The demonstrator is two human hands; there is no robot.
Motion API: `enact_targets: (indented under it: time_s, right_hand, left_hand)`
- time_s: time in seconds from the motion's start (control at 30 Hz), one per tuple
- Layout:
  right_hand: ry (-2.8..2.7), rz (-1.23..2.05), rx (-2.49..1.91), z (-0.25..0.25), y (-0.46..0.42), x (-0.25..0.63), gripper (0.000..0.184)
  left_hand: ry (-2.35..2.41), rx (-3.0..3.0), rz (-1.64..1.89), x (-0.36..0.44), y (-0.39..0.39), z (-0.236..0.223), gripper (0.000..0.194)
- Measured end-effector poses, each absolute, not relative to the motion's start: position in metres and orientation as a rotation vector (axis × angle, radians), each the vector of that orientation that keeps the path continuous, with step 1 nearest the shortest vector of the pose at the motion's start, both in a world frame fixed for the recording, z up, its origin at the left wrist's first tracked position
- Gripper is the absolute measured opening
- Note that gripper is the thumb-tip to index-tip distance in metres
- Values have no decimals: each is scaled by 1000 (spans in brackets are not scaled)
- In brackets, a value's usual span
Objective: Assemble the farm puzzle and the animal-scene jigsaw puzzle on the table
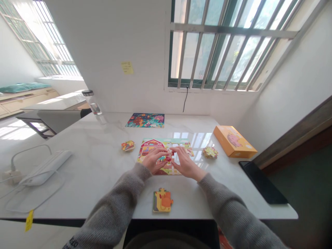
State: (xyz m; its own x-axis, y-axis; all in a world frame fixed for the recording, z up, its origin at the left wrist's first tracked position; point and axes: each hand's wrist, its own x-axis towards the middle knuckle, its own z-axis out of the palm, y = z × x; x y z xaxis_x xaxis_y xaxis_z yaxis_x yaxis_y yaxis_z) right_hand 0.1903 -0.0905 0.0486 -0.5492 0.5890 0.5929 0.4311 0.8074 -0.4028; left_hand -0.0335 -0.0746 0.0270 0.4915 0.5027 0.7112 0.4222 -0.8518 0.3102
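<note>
A farm jigsaw puzzle [152,143] with a red barn lies partly assembled at the middle of the white table. Over it, my left hand [156,159] and my right hand [186,163] face each other, fingers curved. Between their fingertips is a small puzzle piece [168,158] with red on it, gripped from both sides; its edges are partly covered by my fingers. Nearer to me sits a stack of puzzle pieces [162,201] showing an orange and yellow animal. Another pile of pieces [128,146] is to the left, and a third pile [210,152] to the right.
A dark, colourful picture board [145,120] lies toward the wall. An orange box [234,141] and a black tablet-like slab [261,181] are at the right. On the left are a clear bottle [92,103] and a white power strip [49,167] with cables.
</note>
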Motion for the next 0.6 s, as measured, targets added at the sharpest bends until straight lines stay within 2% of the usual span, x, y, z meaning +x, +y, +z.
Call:
enact_targets:
  time_s: [0.2, 0.33, 0.6]
  right_hand:
    - [-2212, 325, -763, 34, -89, 197, 54]
    - [-2179, 343, -794, 29, -89, 196, 41]
    - [-2042, 259, -935, 41, -81, 223, 31]
  left_hand:
    - [861, 2617, 1309, -34, -76, 28, 18]
    - [869, 2617, 1253, -34, -77, 28, 15]
    - [1000, 2521, 1292, -50, -72, 28, 26]
